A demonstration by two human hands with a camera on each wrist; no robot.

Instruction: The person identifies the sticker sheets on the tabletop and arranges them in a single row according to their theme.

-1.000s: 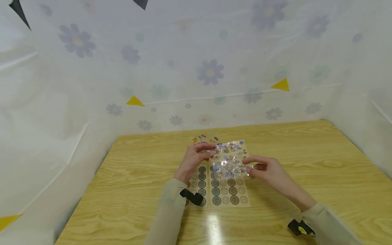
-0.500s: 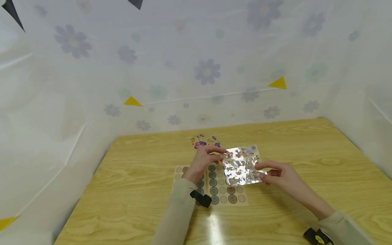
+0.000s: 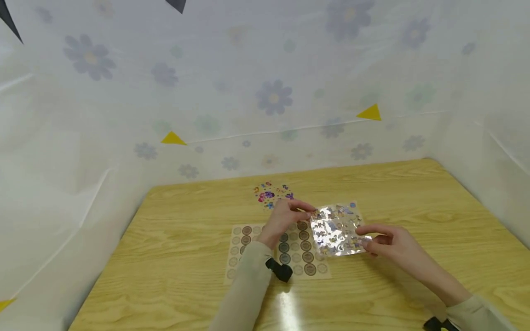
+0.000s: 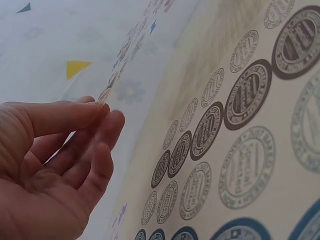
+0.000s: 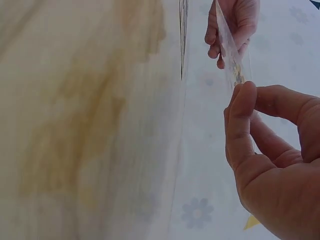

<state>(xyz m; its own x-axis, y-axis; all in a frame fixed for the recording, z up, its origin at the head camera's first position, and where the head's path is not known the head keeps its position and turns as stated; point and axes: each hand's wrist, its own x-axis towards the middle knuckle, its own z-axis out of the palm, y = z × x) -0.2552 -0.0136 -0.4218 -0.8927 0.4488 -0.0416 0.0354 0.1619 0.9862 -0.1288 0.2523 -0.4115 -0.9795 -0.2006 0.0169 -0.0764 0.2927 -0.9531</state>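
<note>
A shiny clear sticker sheet [image 3: 335, 230] with small coloured figures is held above the table between both hands. My left hand [image 3: 285, 220] pinches its left edge between thumb and fingers, as the left wrist view also shows with the hand [image 4: 65, 150] at the sheet's edge. On the opposite side my right hand [image 3: 391, 241] pinches the lower right edge; in the right wrist view the fingertips [image 5: 245, 97] meet on the sheet's corner. Beneath lie sheets of round stamp-like stickers [image 3: 306, 257], in brown, grey and dark blue, partly hidden by the left forearm.
Behind the left hand, another sheet of colourful stickers [image 3: 267, 195] lies flat on the wooden table [image 3: 174, 257]. A white curtain [image 3: 207, 101] with flower prints and yellow triangles surrounds the table at the back and sides.
Both hands have moved to the right and slightly nearer with the sticker sheet between them. More of the round stickers and the colourful sheet behind now shows. The view has turned slightly.
</note>
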